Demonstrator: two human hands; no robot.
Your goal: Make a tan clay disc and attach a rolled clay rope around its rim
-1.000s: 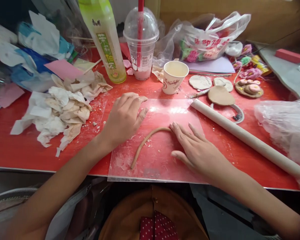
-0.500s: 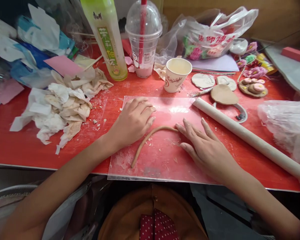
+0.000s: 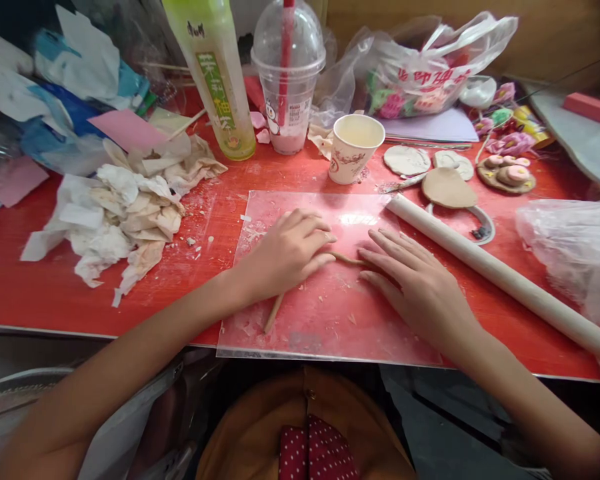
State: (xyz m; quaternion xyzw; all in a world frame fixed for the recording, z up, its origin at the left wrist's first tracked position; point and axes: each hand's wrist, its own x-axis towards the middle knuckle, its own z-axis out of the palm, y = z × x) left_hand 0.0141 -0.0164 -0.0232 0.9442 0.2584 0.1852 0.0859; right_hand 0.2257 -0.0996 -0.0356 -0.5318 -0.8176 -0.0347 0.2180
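A thin brown clay coil [image 3: 274, 313] lies in a curve on a clear plastic sheet [image 3: 300, 337] over the red table. My left hand [image 3: 295, 250] lies over the coil's middle, fingers stretched out and palm down, hiding part of it. Flat over the coil's right end is my right hand [image 3: 405, 270], its fingers extended and slightly apart. Between the two hands a short stretch of the coil shows. Small clay crumbs are scattered on the sheet.
A paper cup [image 3: 355, 148] stands behind the sheet, near a domed plastic cup [image 3: 287, 93] and a green bottle [image 3: 215, 80]. Crumpled tissues [image 3: 125, 220] lie left. At right are a long pale roller [image 3: 495, 273], a clay disc [image 3: 449, 188] and a plastic bag [image 3: 575, 247].
My left hand has moved right and nearer to me, onto the coil, covering its middle. My right hand has shifted slightly, with its fingers closer together and flatter.
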